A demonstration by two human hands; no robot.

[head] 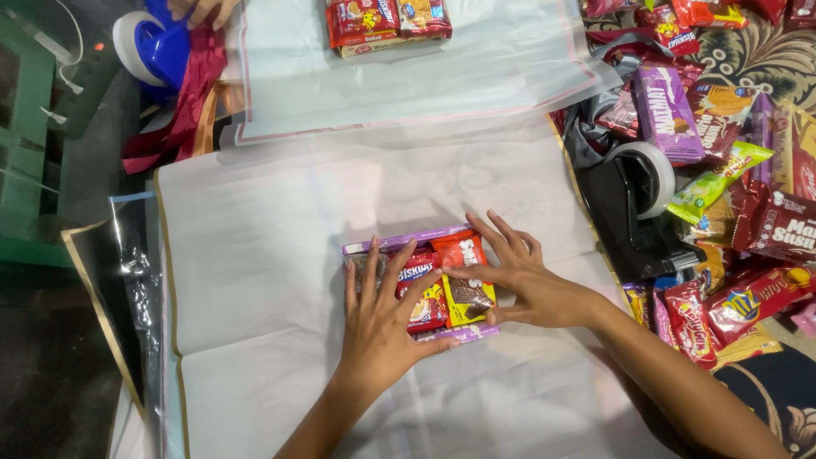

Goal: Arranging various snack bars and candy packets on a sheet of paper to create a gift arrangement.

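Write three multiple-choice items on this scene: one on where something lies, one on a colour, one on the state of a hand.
1. Where does the black tape dispenser lie?
A. right of the white sheet
B. on the snack bundle
C. left of the sheet

2. What colour are the edges of the snack bundle?
A. green
B. purple
C. black

3. How is the left hand?
A. a closed fist
B. lifted clear
C. flat, fingers spread on the bundle

Answers: 1 A, it sits beside the loose snack packets off the sheet's right edge. 2 B, purple strips show above and below. 3 C, its fingers lie spread over the packets; the right hand touches them too.
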